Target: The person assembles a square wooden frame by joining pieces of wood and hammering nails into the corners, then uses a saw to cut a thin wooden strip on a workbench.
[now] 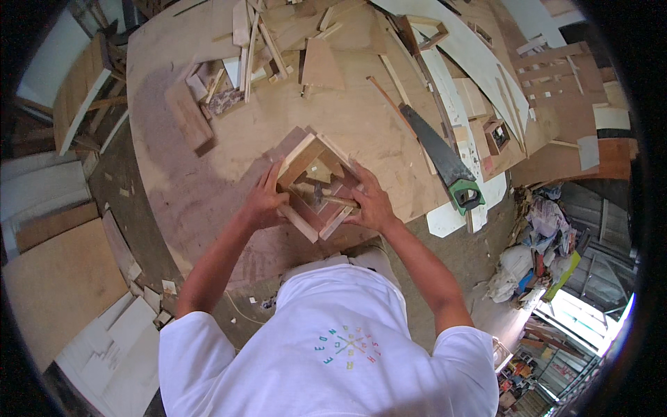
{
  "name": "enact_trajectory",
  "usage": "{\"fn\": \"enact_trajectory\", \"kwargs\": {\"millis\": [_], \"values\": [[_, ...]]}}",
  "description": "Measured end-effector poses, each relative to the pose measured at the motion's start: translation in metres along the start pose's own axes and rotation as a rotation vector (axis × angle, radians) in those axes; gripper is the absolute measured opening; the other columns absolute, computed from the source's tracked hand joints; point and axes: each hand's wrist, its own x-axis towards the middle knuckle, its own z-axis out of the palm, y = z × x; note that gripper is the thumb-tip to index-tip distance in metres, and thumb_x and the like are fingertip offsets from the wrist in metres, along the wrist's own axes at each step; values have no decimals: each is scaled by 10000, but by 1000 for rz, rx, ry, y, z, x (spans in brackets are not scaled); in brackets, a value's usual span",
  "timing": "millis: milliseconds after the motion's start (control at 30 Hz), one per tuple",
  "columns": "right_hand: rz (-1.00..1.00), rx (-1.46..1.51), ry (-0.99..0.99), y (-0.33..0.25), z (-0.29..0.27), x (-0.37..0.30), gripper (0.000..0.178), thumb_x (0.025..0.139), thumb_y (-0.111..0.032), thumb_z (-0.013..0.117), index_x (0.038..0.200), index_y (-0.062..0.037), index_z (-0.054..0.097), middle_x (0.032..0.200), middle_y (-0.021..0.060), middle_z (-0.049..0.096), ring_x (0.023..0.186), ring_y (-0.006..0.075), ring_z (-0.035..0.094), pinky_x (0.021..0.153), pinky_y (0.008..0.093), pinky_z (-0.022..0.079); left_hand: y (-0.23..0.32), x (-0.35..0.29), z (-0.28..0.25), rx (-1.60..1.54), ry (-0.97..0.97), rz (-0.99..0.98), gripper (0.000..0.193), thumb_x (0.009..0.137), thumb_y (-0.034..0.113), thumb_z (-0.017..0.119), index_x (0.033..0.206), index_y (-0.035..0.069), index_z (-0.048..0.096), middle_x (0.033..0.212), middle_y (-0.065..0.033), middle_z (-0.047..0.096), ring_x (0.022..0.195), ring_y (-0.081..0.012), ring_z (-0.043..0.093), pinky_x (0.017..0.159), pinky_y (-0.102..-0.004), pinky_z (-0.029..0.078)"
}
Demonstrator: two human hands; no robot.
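Observation:
A small square wooden frame, made of pale and reddish boards, is turned with one corner toward me near the table's front edge. My left hand is closed on its left corner, fingers outside and thumb near the inner edge. On the opposite corner my right hand grips the boards the same way. Within the frame's opening shows a hammer with a dark head and wooden handle. The handle's end meets my right fingers; I cannot tell whether they hold it too.
On the plywood table, a handsaw with a green handle lies at the right beside long white strips. Wood offcuts are heaped at the far side, with a reddish block nearer. Boards lean at the left; cloth and bags are piled at the right.

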Motion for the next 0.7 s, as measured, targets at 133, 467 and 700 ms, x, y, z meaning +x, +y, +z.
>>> {"fn": "enact_trajectory", "kwargs": {"millis": [133, 467, 700], "values": [[-21, -52, 7, 15, 11, -7, 567, 518, -391, 955, 923, -105, 679, 1638, 117, 326, 1469, 429, 333, 1049, 507, 513, -7, -12, 3, -83, 182, -79, 422, 508, 311, 968, 802, 135, 722, 1636, -297, 228, 1426, -503, 393, 1099, -536, 444], [-57, -18, -34, 11, 17, -2, 541, 488, -284, 955, 919, -115, 675, 1600, 30, 393, 1488, 423, 296, 1016, 515, 545, 15, -17, -1, 229, 133, 18, 400, 485, 282, 959, 773, 130, 727, 1643, -290, 225, 1441, -507, 375, 1119, -544, 428], [-18, -9, -20, 12, 21, -4, 453, 436, -205, 935, 798, -111, 679, 1523, 25, 504, 1448, 427, 376, 1055, 499, 511, 21, -15, -5, 276, 111, 54, 397, 481, 282, 957, 770, 128, 732, 1655, -292, 190, 1453, -509, 355, 1134, -541, 411]]}}
